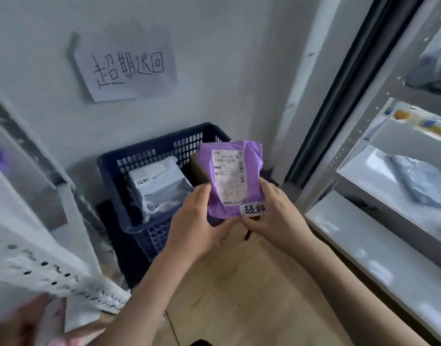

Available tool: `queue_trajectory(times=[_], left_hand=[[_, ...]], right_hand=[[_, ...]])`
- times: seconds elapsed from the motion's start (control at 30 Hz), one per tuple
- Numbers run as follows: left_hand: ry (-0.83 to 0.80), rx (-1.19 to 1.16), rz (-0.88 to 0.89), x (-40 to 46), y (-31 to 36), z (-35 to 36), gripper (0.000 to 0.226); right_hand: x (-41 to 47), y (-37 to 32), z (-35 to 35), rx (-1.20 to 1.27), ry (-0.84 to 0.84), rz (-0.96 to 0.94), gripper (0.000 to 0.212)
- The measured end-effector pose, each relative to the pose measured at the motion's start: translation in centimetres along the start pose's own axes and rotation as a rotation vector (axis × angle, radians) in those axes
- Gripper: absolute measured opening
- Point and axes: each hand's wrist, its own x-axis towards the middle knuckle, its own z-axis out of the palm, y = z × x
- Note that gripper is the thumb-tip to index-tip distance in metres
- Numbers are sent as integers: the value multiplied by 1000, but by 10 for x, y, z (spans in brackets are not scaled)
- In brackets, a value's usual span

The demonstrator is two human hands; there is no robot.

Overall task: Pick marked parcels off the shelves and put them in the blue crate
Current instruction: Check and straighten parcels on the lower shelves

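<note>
While you hold the purple parcel (233, 176) upright above the near right corner of the blue crate (149, 156), the risk is in the release. Your left hand (197, 221) curls round its lower left edge, thumb on the front; your right hand (271, 213) pinches the lower right corner, just beside the handwritten white sticker (254, 209). Both grips sit low on a soft bag, so the top could flop over. If you let go from where you are, I judge it could catch the crate's rim and slide onto the wooden floor (239, 283), because the parcel hangs over the rim more than over the middle.

Taking things left to right: a white perforated shelf frame (39, 265) fills the left edge. The crate stands against the wall under a handwritten paper sign (127, 68). Inside it lies a grey parcel (159, 188) bearing handwritten marks, and a brown box (199, 168) shows partly behind the purple parcel. On the right, the shelving (389, 245) holds a silver-grey bag (419, 181).
</note>
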Motion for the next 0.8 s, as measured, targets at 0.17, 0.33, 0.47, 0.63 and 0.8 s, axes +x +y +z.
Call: queue_trajectory(times=[0.17, 0.33, 0.47, 0.63, 0.8], left_hand=[[47, 69, -100, 53, -43, 17, 86], [40, 91, -182, 109, -89, 45, 84], [36, 121, -263, 153, -125, 71, 84], [-47, 118, -400, 199, -170, 115, 89], [-167, 255, -447, 217, -207, 154, 80]], right_hand=[[91, 27, 27, 46, -143, -105, 82], [178, 62, 65, 83, -250, -117, 72], [242, 92, 96, 69, -327, -121, 69], [304, 125, 139, 124, -439, -81, 71], [330, 163, 179, 77, -514, 4, 71]])
